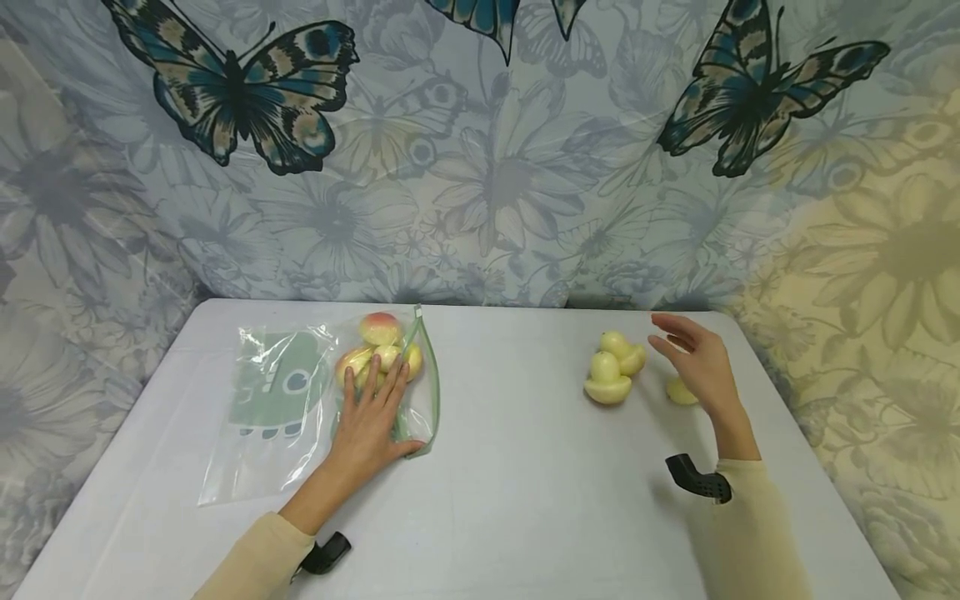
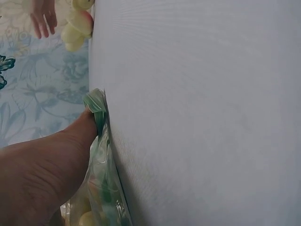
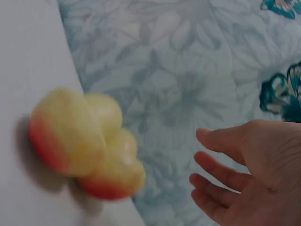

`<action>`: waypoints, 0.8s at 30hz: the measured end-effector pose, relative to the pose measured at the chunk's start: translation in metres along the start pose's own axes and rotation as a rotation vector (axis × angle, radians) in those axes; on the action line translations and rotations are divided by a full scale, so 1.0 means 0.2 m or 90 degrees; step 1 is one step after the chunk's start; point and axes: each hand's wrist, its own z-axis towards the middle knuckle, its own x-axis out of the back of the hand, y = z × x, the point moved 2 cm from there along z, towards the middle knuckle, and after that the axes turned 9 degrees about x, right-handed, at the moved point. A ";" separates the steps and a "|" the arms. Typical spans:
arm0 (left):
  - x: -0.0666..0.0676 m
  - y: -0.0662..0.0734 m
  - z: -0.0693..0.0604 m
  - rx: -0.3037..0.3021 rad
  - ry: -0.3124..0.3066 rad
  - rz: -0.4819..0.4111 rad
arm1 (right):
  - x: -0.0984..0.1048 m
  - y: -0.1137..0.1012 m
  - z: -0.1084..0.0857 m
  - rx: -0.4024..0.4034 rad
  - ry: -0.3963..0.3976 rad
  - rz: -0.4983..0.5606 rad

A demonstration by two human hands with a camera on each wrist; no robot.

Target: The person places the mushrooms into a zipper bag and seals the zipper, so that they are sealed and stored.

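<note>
A clear zip bag (image 1: 217, 475) with a green print lies on the left of the table, several yellow-and-red fruits (image 1: 380, 328), like mangoes, inside its right part. My left hand (image 1: 367, 425) rests on the bag with fingers spread over the fruits; its thumb touches the green-edged mouth (image 2: 97, 106). My right hand (image 1: 697, 358) hovers at the right with loosely bent fingers, holding nothing. Just left of it stands a cluster of similar fruits (image 1: 609, 387), touching one another. One more fruit (image 1: 681, 392) is partly hidden behind the right hand. The right wrist view shows fruits (image 3: 70, 132) apart from the fingers.
The white table (image 1: 510, 500) ends at the back against a wall covering (image 1: 495, 167) with butterflies and flowers. Black wrist cameras sit on both forearms, the left one (image 1: 326, 554) low near the table and the right one (image 1: 697, 479) by the sleeve.
</note>
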 end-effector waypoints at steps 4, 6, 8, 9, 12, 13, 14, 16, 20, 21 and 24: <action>0.00 0.00 0.00 0.005 -0.004 -0.001 | 0.08 0.12 -0.05 -0.027 -0.027 -0.032; 0.00 0.00 0.00 0.005 -0.005 0.001 | 0.12 0.18 -0.07 -0.043 -0.042 -0.040; 0.00 0.00 0.00 0.003 -0.004 0.006 | 0.16 0.24 -0.10 -0.061 -0.057 -0.039; 0.00 -0.01 0.00 0.002 -0.004 0.010 | 0.17 0.27 -0.12 -0.073 -0.063 -0.039; 0.00 0.00 -0.01 0.004 0.000 0.014 | 0.21 0.33 -0.15 -0.106 -0.081 -0.051; 0.00 -0.01 -0.01 0.004 0.002 0.014 | 0.22 0.34 -0.16 -0.113 -0.082 -0.054; 0.00 -0.01 -0.01 0.004 0.003 0.014 | 0.23 0.36 -0.17 -0.115 -0.085 -0.055; 0.00 -0.01 -0.01 0.004 0.007 0.012 | 0.24 0.39 -0.18 -0.115 -0.090 -0.061; 0.00 -0.01 -0.01 0.002 0.006 0.004 | 0.26 0.43 -0.22 -0.101 -0.106 0.001; -0.01 -0.01 0.00 0.002 0.006 0.002 | 0.26 0.44 -0.23 -0.103 -0.112 0.023; -0.01 0.00 0.00 0.004 0.003 -0.004 | 0.27 0.45 -0.26 -0.104 -0.133 0.075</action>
